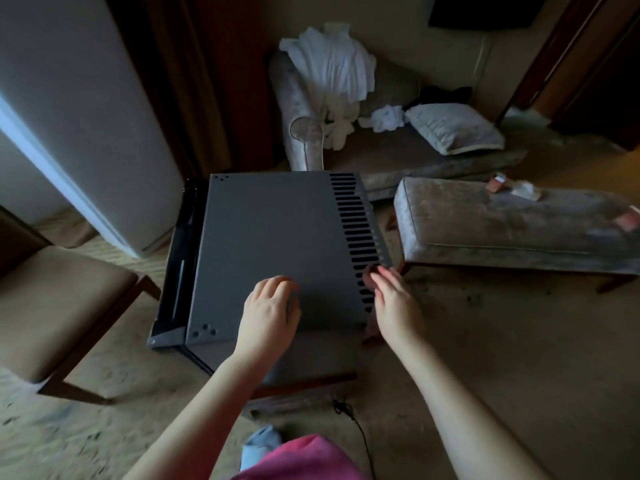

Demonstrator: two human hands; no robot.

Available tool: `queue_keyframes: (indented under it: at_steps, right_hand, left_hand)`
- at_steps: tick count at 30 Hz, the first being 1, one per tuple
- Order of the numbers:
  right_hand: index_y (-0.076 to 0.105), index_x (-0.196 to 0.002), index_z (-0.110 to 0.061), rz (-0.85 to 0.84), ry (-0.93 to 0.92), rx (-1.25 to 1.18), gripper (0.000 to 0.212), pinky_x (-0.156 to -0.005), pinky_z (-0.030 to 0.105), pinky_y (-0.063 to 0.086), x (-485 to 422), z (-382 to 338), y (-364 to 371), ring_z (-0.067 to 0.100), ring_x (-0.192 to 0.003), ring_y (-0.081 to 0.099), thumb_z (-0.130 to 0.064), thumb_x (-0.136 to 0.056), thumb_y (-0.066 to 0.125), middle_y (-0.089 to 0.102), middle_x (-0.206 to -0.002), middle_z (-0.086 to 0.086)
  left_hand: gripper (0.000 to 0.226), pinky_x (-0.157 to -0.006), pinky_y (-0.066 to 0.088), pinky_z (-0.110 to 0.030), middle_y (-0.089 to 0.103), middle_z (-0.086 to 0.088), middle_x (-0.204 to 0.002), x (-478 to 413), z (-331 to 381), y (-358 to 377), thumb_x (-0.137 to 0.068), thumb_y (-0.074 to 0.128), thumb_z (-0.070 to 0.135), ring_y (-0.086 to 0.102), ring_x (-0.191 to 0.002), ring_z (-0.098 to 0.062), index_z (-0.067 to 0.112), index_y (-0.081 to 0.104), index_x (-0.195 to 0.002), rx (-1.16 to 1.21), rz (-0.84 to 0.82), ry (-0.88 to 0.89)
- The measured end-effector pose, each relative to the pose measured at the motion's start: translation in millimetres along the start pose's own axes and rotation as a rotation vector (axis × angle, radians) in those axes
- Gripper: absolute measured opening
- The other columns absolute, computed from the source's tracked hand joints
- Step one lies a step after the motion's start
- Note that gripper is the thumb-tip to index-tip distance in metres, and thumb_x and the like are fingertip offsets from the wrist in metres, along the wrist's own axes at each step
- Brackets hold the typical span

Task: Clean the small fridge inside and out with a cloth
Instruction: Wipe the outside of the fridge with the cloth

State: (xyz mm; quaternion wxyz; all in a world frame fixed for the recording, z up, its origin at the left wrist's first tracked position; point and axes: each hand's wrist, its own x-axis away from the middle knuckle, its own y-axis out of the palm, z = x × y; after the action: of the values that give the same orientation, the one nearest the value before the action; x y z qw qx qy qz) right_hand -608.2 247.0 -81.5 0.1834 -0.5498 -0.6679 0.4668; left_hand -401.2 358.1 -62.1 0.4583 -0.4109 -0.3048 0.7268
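The small grey fridge (273,244) stands on the carpet and I look down on its top, with vent slots (356,237) along the right side. Its black door (176,265) faces left. My left hand (270,310) rests on the top near the front edge, fingers bent, holding nothing. My right hand (394,303) is at the front right corner over the vents. It holds a dark reddish cloth (372,329), mostly hidden under the hand; an end hangs down the fridge's side.
A padded chair (59,306) stands at the left beside a tall white cabinet (86,116). A grey bench (512,230) sits close to the fridge's right side. Behind are a sofa (415,157) with white towels (332,60) and a pillow (453,128). A black cable (356,427) trails on the carpet.
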Motion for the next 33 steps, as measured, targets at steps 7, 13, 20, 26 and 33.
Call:
queue_keyframes:
  at_steps: [7, 13, 20, 26, 33]
  right_hand:
    - [0.060, -0.125, -0.002, 0.188, 0.443, -0.498, 0.031, -0.091, 0.014, 0.034, 57.1, 72.4, -54.1, 0.024, -0.117, 0.058, -0.004, -0.095, 0.054, 0.063, -0.124, 0.016]
    - [0.060, -0.123, 0.003, 0.017, 0.554, -0.675, 0.035, -0.091, 0.014, 0.034, 92.9, 104.0, -59.2, 0.029, -0.120, 0.054, 0.006, -0.089, 0.059, 0.059, -0.125, 0.020]
    - [0.058, -0.130, -0.010, -0.081, 0.573, -0.787, 0.046, -0.097, 0.023, 0.036, 93.3, 82.2, -34.4, 0.022, -0.123, 0.052, -0.002, -0.086, 0.066, 0.057, -0.131, 0.009]
    - [0.053, -0.134, -0.011, -0.058, 0.656, -0.883, 0.046, -0.092, 0.019, 0.039, 75.0, 67.1, -38.6, 0.014, -0.119, 0.052, -0.002, -0.090, 0.061, 0.057, -0.130, 0.003]
    - [0.066, -0.094, -0.015, 0.253, 0.344, -0.600, 0.019, -0.083, 0.033, 0.050, 90.4, 45.1, -12.0, 0.015, -0.094, 0.057, -0.010, -0.078, 0.075, 0.059, -0.100, -0.001]
  left_hand:
    - [0.032, -0.086, 0.050, -0.038, 0.062, 0.001, -0.111, 22.2, 78.3, 40.5, -0.083, 0.045, 0.030, 0.056, -0.103, -0.026, 0.016, 0.064, -0.104, -0.102, -0.081, 0.014]
    - [0.041, -0.105, 0.041, -0.048, 0.053, -0.009, -0.136, 52.3, 109.7, 64.0, -0.079, 0.056, 0.022, 0.046, -0.129, -0.032, 0.010, 0.060, -0.119, -0.231, -0.166, -0.062]
    - [0.062, -0.114, 0.022, -0.044, 0.039, -0.002, -0.150, 68.7, 114.2, 61.0, -0.079, 0.067, 0.012, 0.033, -0.141, -0.022, 0.013, 0.047, -0.138, -0.257, -0.190, -0.121]
    - [0.054, -0.105, 0.040, -0.051, 0.057, -0.008, -0.133, 55.9, 108.9, 56.6, -0.075, 0.066, 0.010, 0.053, -0.121, -0.030, 0.007, 0.056, -0.128, -0.260, -0.132, -0.049]
    - [0.052, -0.096, 0.048, -0.041, 0.059, -0.007, -0.127, 50.7, 102.6, 59.0, -0.080, 0.047, 0.022, 0.053, -0.113, -0.028, 0.007, 0.056, -0.129, -0.256, -0.109, 0.002]
